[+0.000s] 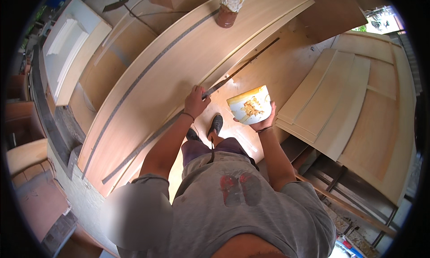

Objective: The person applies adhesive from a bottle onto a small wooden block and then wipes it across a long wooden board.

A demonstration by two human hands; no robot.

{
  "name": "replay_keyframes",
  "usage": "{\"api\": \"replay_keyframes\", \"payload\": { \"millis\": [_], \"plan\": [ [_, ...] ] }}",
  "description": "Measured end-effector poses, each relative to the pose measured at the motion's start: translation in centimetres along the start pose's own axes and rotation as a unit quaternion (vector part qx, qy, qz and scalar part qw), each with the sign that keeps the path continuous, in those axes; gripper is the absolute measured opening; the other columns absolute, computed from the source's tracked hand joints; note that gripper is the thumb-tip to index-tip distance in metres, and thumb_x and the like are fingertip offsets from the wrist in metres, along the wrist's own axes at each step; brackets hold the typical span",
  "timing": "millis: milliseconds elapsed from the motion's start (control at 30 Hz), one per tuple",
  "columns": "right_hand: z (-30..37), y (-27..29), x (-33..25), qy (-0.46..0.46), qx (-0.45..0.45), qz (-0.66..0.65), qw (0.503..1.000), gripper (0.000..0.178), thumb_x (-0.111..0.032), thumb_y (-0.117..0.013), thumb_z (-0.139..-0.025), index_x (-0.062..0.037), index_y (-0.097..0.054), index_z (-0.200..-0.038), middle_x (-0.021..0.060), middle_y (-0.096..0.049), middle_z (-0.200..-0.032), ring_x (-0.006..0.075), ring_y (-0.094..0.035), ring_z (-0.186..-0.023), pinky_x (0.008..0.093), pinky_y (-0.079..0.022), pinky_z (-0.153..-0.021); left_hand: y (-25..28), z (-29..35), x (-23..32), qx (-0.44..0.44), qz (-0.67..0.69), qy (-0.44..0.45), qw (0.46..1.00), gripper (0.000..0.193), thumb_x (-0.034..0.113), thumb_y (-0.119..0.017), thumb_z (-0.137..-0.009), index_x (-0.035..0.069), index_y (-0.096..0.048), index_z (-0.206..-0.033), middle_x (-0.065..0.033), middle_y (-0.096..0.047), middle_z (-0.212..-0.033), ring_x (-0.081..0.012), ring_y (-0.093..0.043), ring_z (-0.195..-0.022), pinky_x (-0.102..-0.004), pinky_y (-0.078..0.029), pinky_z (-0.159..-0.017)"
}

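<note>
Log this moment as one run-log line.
left hand: grips thin strip | right hand: holds glue-smeared tub | long board: beneath strip

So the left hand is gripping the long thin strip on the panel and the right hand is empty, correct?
Not quite. In the head view the right hand is not empty: it holds a white tub smeared with yellowish glue. The left hand does grip the long thin strip at the edge of the pale wooden panel.

Two hands – left (195, 102) and right (264, 122). One white glue-smeared tub (250, 105), one long thin strip (239, 70), one brown jar (228, 9) on one large pale board (179, 61) – and two dark shoes (215, 124).
</note>
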State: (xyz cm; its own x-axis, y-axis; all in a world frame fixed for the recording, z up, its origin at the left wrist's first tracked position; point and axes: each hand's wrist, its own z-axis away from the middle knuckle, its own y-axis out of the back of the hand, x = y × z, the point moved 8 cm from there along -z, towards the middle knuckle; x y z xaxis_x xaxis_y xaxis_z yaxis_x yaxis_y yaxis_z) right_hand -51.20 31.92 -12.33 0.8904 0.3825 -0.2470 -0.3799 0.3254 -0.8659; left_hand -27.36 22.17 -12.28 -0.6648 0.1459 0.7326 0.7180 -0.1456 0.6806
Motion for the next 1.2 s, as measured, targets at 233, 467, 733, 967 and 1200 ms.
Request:
{"api": "replay_keyframes", "payload": {
  "millis": [233,467,733,967,1200],
  "plan": [
    [0.2,-4.2,1.1,0.088,-0.117,-0.041,0.988,0.097,-0.082,-0.053,-0.07,-0.0219,-0.041,-0.146,0.0124,-0.04,-0.15,0.0492,-0.038,-0.133,0.0823,-0.027,-0.094,6.4,4.3,7.3,0.004,0.081,-0.095,0.992,0.026,0.013,-0.071,-0.076,0.003,-0.054,-0.093,-0.0129,-0.055,-0.086,-0.0307,-0.058,-0.077,-0.0398,-0.048,-0.069],
    [1.8,-11.9,-5.7,0.222,-0.266,-0.029,0.938,0.098,-0.081,-0.053,-0.073,-0.0214,-0.035,-0.149,0.0132,-0.04,-0.15,0.0465,-0.04,-0.133,0.081,-0.036,-0.086,12.7,8.3,7.6,0.012,0.152,-0.103,0.983,0.025,0.007,-0.072,-0.074,0.003,-0.052,-0.089,-0.011,-0.052,-0.083,-0.0252,-0.054,-0.073,-0.0351,-0.046,-0.067],
    [3.6,-15.7,-16.2,0.358,-0.266,-0.004,0.895,0.098,-0.076,-0.054,-0.076,-0.015,-0.033,-0.15,0.0131,-0.039,-0.151,0.044,-0.039,-0.134,0.0799,-0.035,-0.091,18.0,11.2,4.6,-0.001,0.126,-0.077,0.989,0.023,0.004,-0.073,-0.073,0.001,-0.055,-0.087,-0.0102,-0.054,-0.083,-0.0235,-0.056,-0.071,-0.0336,-0.048,-0.067],
    [5.7,-15.9,-24.6,0.407,-0.213,0.079,0.885,0.09,-0.07,-0.058,-0.077,-0.0143,-0.041,-0.145,0.0133,-0.044,-0.147,0.0408,-0.042,-0.133,0.0688,-0.033,-0.104,19.4,13.3,2.2,-0.005,0.071,-0.061,0.996,0.024,0.005,-0.073,-0.074,0.0,-0.063,-0.096,-0.0118,-0.057,-0.089,-0.0243,-0.06,-0.075,-0.0337,-0.05,-0.068],
    [4.5,-15.8,-36.1,0.477,-0.149,0.084,0.862,0.081,-0.064,-0.058,-0.081,-0.0128,-0.044,-0.142,0.0121,-0.048,-0.143,0.0374,-0.046,-0.13,0.0614,-0.035,-0.107,16.6,9.4,5.4,0.021,0.035,-0.087,0.995,0.025,0.008,-0.074,-0.075,0.001,-0.066,-0.098,-0.0127,-0.058,-0.092,-0.0262,-0.063,-0.078,-0.0346,-0.051,-0.068]
  ]
}}
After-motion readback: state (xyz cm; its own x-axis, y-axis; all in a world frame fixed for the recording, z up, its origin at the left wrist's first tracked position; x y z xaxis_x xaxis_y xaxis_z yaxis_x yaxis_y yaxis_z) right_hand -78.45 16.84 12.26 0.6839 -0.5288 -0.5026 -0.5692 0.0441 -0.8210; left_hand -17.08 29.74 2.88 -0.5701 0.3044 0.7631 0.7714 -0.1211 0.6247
